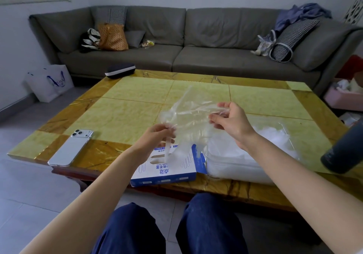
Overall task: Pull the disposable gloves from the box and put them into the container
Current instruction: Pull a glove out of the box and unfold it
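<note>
Holding: both hands lift one clear glove (186, 114) above the table (137, 98), spread out between them.
Left hand (155, 134): fingers curled, pinching the glove's lower left edge. A thin strip of film hangs from this grip down toward the box.
Right hand (229, 120): thumb and fingertips pinch the glove's right edge, a little higher than the left hand. The other fingers are loosely bent.
Glove: transparent and crumpled, in the air over the box and the container's left end. One corner sticks up toward the sofa (196, 43).
Box (167, 167): blue and white, lying flat at the table's near edge. It has an opening in its top face, and an end flap stands open on its right side.
Container (225, 167): clear plastic, just right of the box, with a pile of white crumpled gloves inside. The right forearm crosses above it.
Phone (70, 147): silver, face down, near the table's near left corner, well apart from the box.
Case (119, 70): dark with a pale band, on the table's far edge.
Cylinder (343, 151): dark and tilted, at the right border. What it is cannot be told.
Sofa: grey, behind the table, with bags, cushions and blue cloth on it.
Paper bag (49, 81): white, on the floor left of the sofa.
Knees (206, 224): in blue trousers, below the table's near edge.
</note>
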`<state>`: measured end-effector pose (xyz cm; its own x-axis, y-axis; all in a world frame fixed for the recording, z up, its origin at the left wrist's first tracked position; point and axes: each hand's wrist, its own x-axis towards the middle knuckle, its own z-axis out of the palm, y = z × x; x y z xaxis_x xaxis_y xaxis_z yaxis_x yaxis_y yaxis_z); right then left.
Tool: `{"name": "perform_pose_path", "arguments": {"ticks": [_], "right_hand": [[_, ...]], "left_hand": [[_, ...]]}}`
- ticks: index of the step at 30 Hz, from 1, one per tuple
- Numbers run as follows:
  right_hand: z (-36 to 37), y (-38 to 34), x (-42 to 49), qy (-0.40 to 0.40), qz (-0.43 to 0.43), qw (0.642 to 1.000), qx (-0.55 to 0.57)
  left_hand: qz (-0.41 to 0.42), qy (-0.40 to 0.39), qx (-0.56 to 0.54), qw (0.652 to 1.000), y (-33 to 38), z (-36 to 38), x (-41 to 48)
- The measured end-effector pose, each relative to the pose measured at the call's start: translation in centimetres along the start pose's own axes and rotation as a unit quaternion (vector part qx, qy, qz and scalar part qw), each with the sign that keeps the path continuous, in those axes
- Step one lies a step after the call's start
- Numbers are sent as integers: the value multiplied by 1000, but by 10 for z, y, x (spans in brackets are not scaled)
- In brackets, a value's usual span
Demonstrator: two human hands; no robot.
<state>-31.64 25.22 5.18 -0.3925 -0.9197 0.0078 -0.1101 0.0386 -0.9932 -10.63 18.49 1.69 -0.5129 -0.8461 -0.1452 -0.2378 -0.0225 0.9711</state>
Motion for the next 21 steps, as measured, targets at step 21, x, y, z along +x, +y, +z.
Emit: {"name": "perform_pose_path", "arguments": {"ticks": [21], "right_hand": [[-45, -21, -27, -128, -131, 946, -268]], "left_hand": [[149, -185, 243, 940, 98, 59, 34]]}}
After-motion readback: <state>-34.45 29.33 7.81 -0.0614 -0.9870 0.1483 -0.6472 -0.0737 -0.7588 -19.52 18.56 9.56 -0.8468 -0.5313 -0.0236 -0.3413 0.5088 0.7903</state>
